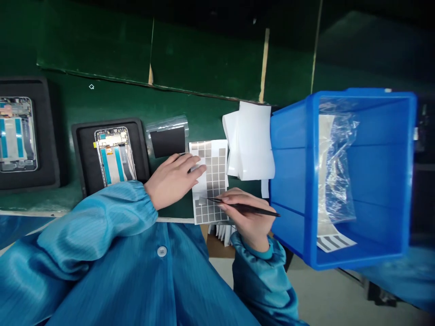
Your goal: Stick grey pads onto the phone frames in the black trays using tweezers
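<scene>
The person's left hand [171,181] is lying open, its fingers spread flat across a white-backed sheet of grey square pads [212,181] and holding it down on the green worktop [102,102]. The right hand [248,215] is closing around a pair of slim black tweezers [248,207], gripping them like a pen. Their tips are reaching over the sheet's lower left part, though whether they are touching a pad is too small to tell.

Just above the sheet, a loose stack of white paper [253,140] is resting against a tilted blue plastic bin [292,181], which is holding a clear plastic bag [338,167] and a striped strip [335,242]. To the left, a black square pad in a clear sleeve [168,141] is lying beside a black foam tray [81,154]. That tray is cradling an opened phone [112,156] with its circuit board showing. A second tray [49,136] is holding another phone [16,136] further left. Blue striped sleeves [95,222] are covering both forearms.
</scene>
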A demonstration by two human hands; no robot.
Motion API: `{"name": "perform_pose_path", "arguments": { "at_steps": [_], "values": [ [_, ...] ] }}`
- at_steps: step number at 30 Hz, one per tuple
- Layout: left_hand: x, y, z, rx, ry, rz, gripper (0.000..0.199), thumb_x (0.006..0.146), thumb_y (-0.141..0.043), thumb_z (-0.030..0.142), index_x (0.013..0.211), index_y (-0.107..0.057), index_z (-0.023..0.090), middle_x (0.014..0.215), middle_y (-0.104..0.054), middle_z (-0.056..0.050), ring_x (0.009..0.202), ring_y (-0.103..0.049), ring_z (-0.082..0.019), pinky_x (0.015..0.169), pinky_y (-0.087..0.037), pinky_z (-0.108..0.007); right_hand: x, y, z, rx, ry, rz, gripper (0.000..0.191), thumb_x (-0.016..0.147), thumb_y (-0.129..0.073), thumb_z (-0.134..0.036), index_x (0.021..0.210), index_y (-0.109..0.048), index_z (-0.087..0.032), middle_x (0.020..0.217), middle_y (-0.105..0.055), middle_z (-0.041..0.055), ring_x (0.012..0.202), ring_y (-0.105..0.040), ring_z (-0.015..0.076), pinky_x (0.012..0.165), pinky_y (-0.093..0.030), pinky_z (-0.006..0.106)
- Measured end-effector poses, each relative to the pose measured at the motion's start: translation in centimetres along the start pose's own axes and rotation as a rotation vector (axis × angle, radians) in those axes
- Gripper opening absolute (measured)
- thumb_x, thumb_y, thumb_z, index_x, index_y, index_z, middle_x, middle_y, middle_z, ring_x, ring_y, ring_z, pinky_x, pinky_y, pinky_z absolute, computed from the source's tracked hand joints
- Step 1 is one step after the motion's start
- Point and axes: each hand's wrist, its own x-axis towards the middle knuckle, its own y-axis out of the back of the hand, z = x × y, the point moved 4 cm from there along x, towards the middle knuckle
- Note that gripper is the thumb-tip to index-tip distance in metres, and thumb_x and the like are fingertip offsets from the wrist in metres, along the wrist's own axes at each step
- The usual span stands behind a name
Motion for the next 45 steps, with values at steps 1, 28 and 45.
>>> {"name": "perform_pose_path", "arguments": {
  "at_steps": [1, 28, 45],
  "values": [
    [-0.4, 0.8, -0.2, -0.075, 0.036, 0.031, 0.030, 0.101, -0.049, 0.024, 0.128, -0.061, 0.018, 0.135, -0.062, -0.011, 0.127, -0.056, -0.024, 0.105, -0.046, -0.043, 0.2, -0.2, -0.6, -0.002, 0.004, 0.009, 0.022, 0.071, -0.085, -0.011, 0.084, -0.079, -0.027, 0.080, -0.080, 0.0028, 0.072, -0.075, 0.0243, 0.068, -0.063, 0.042],
    [-12.8, 7.1, -8.4, -0.599, 0.389, 0.252, 0.015, 0.092, -0.063, 0.023, 0.104, -0.070, 0.019, 0.100, -0.071, -0.003, 0.095, -0.064, -0.017, 0.087, -0.052, -0.033, 4.3, -13.8, -4.8, 0.054, -0.114, -0.068, 0.012, 0.074, -0.085, -0.019, 0.079, -0.078, -0.026, 0.078, -0.079, 0.0011, 0.071, -0.076, 0.0203, 0.067, -0.063, 0.033],
    [-15.4, 4.4, -7.9, -0.031, 0.221, 0.211, 0.016, 0.092, -0.066, 0.027, 0.102, -0.067, 0.014, 0.094, -0.070, -0.006, 0.085, -0.058, -0.022, 0.070, -0.042, -0.037, 9.9, -21.8, -4.2, -0.172, -0.234, -0.019, 0.012, 0.077, -0.082, -0.030, 0.078, -0.077, -0.020, 0.071, -0.076, 0.0008, 0.058, -0.066, 0.0145, 0.052, -0.054, 0.026]
  ]
}}
